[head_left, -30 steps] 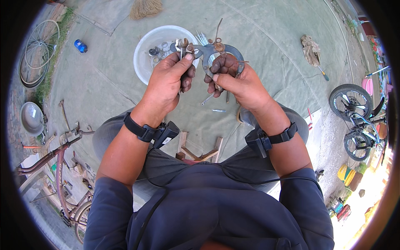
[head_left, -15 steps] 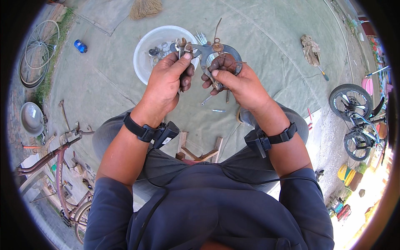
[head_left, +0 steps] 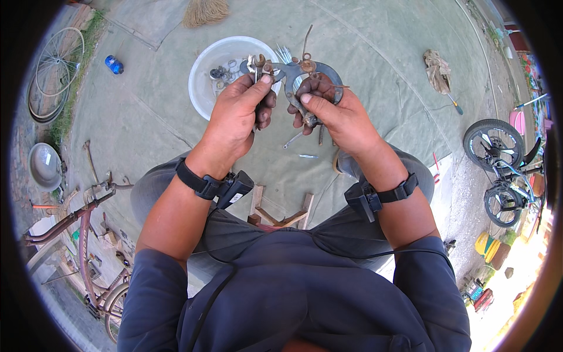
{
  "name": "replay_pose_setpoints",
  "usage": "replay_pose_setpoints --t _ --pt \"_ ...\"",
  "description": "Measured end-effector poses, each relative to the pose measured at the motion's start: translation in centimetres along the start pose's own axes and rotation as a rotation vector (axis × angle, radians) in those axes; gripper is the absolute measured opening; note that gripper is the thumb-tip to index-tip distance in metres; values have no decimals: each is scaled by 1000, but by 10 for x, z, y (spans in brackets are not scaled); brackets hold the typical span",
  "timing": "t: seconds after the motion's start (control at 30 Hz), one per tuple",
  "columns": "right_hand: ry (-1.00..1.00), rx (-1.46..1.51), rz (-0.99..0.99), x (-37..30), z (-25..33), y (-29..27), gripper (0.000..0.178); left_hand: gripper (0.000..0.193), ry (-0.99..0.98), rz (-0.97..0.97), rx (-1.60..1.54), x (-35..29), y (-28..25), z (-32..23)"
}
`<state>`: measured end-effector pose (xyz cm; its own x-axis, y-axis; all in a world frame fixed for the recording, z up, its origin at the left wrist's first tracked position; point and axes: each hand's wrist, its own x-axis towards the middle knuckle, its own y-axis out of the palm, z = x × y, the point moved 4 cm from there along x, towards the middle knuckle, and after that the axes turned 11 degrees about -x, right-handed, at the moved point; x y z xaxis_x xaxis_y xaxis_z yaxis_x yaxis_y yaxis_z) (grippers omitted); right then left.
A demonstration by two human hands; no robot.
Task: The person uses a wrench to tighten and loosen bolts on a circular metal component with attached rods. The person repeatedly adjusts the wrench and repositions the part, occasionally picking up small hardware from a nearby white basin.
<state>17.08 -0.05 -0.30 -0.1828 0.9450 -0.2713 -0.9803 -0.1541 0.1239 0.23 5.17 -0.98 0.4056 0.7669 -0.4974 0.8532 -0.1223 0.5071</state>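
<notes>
Person's L hand has thumb pressed on curled fingers, pinching a steel open-end wrench, head up; can't tell if it's seated on a nut. R hand is closed w/ thumb over bent fingers, gripping the near end of what looks like a bike brake caliper. Caliper's up betw. the hands, far side of the knees, partly over the R rim of a whitish plastic basin.

Caliper: dull dark-grey metal, worn, approx. two curved arms; R one bows out wide like a crescent, a flat piece runs L to the wrench. Rusty brown round fitting at the middle, thin bent wire sticking up to far side, another rusty end poking out R. Near end hidden by fingers, which are black w/ grime.

Basin holds small rings & dark metal parts, L side. Bundle of thin silvery rods just beyond caliper. Grey-green ground sheet under all, straw broom at far edge
</notes>
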Motion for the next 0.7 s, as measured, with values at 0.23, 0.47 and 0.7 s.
replay_pose_setpoints --t 0.23,0.47,0.7 --pt "-20 -38 -13 -1 6 -5 20 26 54 -66 38 2 -4 -9" --pt "47 -139 -32 -2 9 -10 24 33 288 -88 248 2 -6 -29" --pt "76 -32 -62 -3 14 -18 25 32 355 -42 456 1 -4 -35"
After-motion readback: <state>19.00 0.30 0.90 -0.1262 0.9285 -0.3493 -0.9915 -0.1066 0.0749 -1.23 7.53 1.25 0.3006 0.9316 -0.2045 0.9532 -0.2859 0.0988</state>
